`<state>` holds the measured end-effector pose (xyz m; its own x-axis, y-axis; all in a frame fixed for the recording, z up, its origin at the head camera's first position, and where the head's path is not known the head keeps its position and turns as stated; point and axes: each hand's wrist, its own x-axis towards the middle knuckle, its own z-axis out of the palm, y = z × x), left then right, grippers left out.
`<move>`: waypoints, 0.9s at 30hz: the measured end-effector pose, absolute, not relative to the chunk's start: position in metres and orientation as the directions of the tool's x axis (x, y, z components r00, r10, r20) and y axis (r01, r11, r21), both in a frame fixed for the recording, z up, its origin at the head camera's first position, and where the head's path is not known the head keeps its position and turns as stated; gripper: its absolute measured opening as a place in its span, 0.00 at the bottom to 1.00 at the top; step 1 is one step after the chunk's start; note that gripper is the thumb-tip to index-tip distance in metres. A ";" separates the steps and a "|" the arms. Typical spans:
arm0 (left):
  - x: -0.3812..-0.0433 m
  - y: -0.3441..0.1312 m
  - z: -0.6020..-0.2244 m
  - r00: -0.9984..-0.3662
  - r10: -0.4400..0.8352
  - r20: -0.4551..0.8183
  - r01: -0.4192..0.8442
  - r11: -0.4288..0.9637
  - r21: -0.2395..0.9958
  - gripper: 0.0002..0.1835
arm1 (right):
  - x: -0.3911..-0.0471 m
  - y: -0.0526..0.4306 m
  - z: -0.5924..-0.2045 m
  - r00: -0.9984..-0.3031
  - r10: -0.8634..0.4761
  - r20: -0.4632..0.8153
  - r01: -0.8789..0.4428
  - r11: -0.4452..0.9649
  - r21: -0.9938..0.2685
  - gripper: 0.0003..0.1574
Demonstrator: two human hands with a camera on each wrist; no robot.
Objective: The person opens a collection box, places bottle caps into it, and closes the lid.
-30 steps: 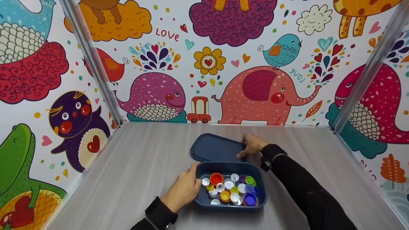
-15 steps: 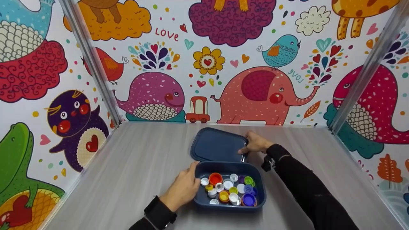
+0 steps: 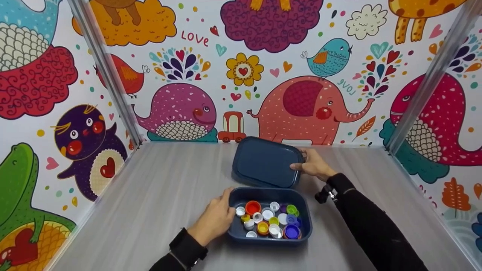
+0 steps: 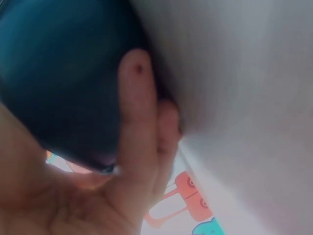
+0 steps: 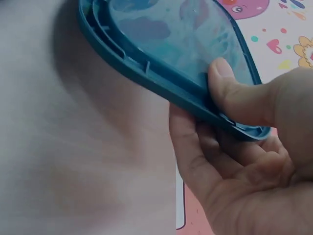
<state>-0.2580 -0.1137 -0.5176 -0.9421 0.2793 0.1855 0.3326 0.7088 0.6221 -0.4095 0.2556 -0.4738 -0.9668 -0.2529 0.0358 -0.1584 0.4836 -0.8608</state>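
A dark blue plastic box stands on the table with several bottle caps in it: a red one, a purple-blue one, and white, yellow and green ones. At its left end my left hand holds the box, and in the left wrist view the fingers lie along its outer wall. My right hand pinches the right edge of the matching blue lid, thumb on the face towards me and fingers behind. The lid is tilted up behind the box. Its grooved rim shows in the right wrist view.
The light wood-grain table runs back to a wall printed with cartoon animals. Printed panels also close off both sides, with metal corner posts at the back corners.
My right hand has raised the lid up and to the right, away from behind the box, and tilted it more upright. The left hand stays on the box, and the caps lie as before.
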 end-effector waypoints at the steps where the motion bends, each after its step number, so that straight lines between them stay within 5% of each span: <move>1: -0.258 -0.113 -0.517 -0.945 0.277 0.175 0.323 0.709 0.627 0.34 | -0.408 0.258 -0.475 -0.970 -0.236 0.050 -0.164 0.492 -0.855 0.38; 13: -0.258 -0.118 -0.506 -0.948 0.274 0.159 0.312 0.721 0.619 0.32 | -0.378 0.285 -0.470 -0.965 -0.127 0.229 -0.262 0.503 -0.824 0.39; 21: -0.268 -0.119 -0.479 -0.946 0.167 0.279 0.309 0.729 0.611 0.34 | -0.357 0.289 -0.458 -0.901 -0.131 0.414 -0.428 0.428 -0.796 0.27; 27: -0.277 -0.114 -0.455 -0.878 0.200 0.435 0.452 0.644 0.617 0.37 | -0.337 0.283 -0.453 -0.856 -0.155 0.493 -0.509 0.414 -0.754 0.26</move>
